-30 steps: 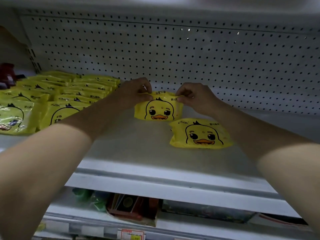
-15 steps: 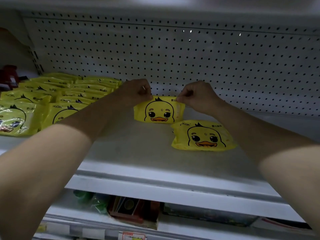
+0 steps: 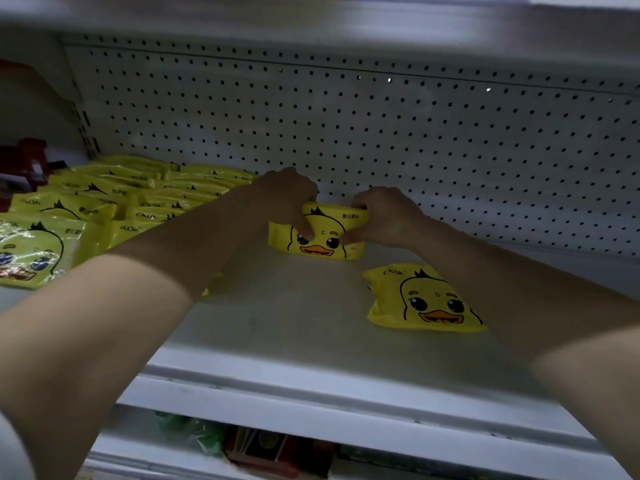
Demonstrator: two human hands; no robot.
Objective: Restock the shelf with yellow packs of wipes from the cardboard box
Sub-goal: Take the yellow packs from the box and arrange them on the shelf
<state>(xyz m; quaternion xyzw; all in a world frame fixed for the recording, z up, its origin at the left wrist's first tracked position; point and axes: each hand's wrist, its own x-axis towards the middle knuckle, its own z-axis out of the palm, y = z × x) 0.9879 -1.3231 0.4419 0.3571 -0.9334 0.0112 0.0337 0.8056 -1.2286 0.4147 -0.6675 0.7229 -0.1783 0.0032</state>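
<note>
A yellow wipes pack (image 3: 322, 237) with a duck face stands tilted at the back of the white shelf (image 3: 284, 327), close to the pegboard. My left hand (image 3: 287, 199) grips its upper left edge, thumb on the front. My right hand (image 3: 384, 216) grips its upper right edge. A second yellow pack (image 3: 424, 299) lies flat on the shelf to the right front. Several yellow packs (image 3: 114, 209) lie in rows at the left. The cardboard box is out of view.
The white pegboard back wall (image 3: 381, 133) rises behind the packs, and an upper shelf (image 3: 311, 15) hangs overhead. Dark red items (image 3: 24, 164) sit at the far left. The lower shelf (image 3: 263, 448) holds green and red goods.
Both hands have slid further down over the standing pack, thumbs now on its front face. The pack stays near the back of the shelf; the camera has moved closer.
</note>
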